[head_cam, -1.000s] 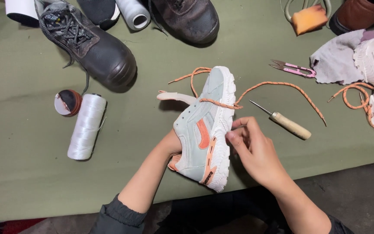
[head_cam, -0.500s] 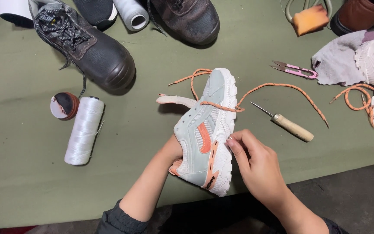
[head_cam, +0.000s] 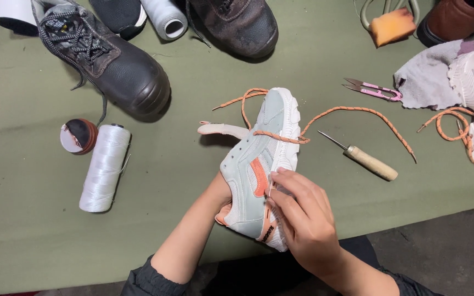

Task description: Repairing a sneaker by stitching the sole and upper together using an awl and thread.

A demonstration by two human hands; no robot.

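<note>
- Right hand — fingertips pressed together on the white sole edge of the pale green sneaker.
- Left hand — tucked behind the sneaker's heel; its grip cannot be told.
- Sneaker rests on its side on the green table, orange lace trailing past the wooden-handled awl.

hands: bare, no gloves | sleeves: dark grey, pushed up | no jewellery seen

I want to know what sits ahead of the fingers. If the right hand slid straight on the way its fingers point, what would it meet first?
The right hand points up and left, with its fingertips already on the pale sneaker. So the sneaker's side comes first; depth is hard to judge.
</note>
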